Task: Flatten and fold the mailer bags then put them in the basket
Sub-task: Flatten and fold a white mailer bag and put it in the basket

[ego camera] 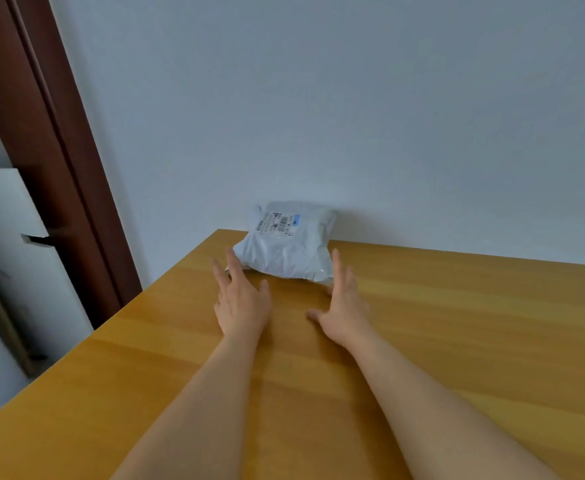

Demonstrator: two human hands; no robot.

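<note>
Your mailer bag (285,249) sits at the far edge of the wooden worktop (457,323), at about 12 o'clock from you, its back leaning on the pale wall (353,98). It is a white-grey plastic pouch, puffed and rumpled, with a printed shipping label (277,224) on its upper face.

Both your arms reach straight ahead toward it. Your left hand (240,301) lies at the bag's 7 o'clock corner, fingers straight and spread, palm down over the wood; the fingertips (231,258) reach the bag's lower left edge, though whether they actually touch it cannot be told. Your right hand (343,306) is at the bag's 5 o'clock corner, also with a spread grip, thumb stretched toward 9 o'clock, the longest finger alongside the bag's right edge. Neither hand is curled round anything.

At 9 o'clock, beyond the worktop's left edge, stands a dark brown door frame (59,150), with a white panel (7,254) leaning beside it.
</note>
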